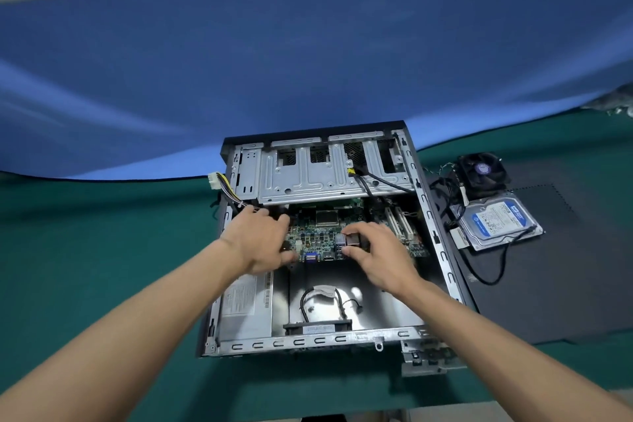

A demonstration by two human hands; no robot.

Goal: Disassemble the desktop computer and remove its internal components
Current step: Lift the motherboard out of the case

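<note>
An open desktop case point(442, 226) lies on its side on the green table. Inside it a green motherboard point(315, 236) sits away from the case's near wall, its port side toward me. My left hand point(260, 240) grips the board's left edge, fingers curled over it. My right hand point(373, 250) pinches the metal port block on the board's near edge. A grey power supply point(245, 308) sits at the case's near left. A small black fan point(318, 327) stands against the near wall, with loose cables on the bare case floor. The silver drive cage point(308, 171) spans the far end.
A hard drive point(498, 221) with a blue label and a black CPU cooler fan point(483, 175) lie on a dark panel point(548, 267) to the right of the case, with a black cable looped near them. A blue cloth hangs behind. A metal bracket point(424, 358) lies at the case's near right corner.
</note>
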